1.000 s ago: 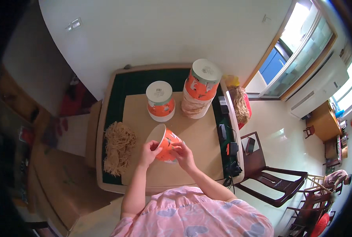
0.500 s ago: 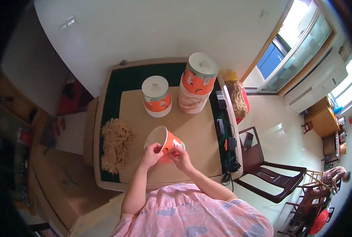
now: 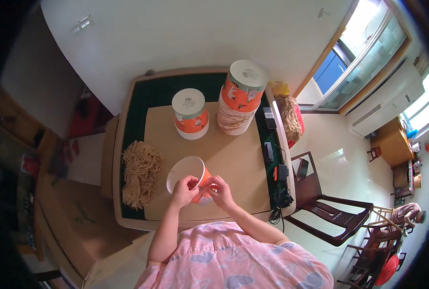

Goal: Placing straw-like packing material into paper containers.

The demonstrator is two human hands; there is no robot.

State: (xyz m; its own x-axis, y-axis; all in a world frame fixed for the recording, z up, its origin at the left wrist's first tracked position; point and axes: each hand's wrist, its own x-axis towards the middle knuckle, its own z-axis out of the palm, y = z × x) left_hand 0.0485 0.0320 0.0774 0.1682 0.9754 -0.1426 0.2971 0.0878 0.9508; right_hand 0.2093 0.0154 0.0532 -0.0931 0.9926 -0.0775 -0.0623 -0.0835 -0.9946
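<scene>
A white-lined paper bucket (image 3: pixel 179 168) with an orange printed outside is tilted over the cardboard sheet, its open mouth facing left and up. My left hand (image 3: pixel 184 192) has its fingers curled at the bucket's rim and grips it. Against the orange side, my right hand (image 3: pixel 219 192) is closed in a pinch; whatever lies between its fingertips is too small to make out. To the left rests a heap of tan, string-like strands (image 3: pixel 141 174). Farther back stand an upside-down orange bucket (image 3: pixel 191 123) and a taller stack of buckets (image 3: pixel 243 96), the lower one wrapped with tan strands.
The cardboard sheet (image 3: pixel 233 168) covers much of the green-topped table. Along its right edge lie black adapters and cables (image 3: pixel 283 196). A dark wooden chair (image 3: pixel 330 212) stands at the right, near a red container of strands (image 3: pixel 291 123). An open carton (image 3: pixel 74 226) sits at lower left.
The held bucket has turned, so its mouth shows more and sits farther left. Both hands stay close to it, the right one a little lower along its side.
</scene>
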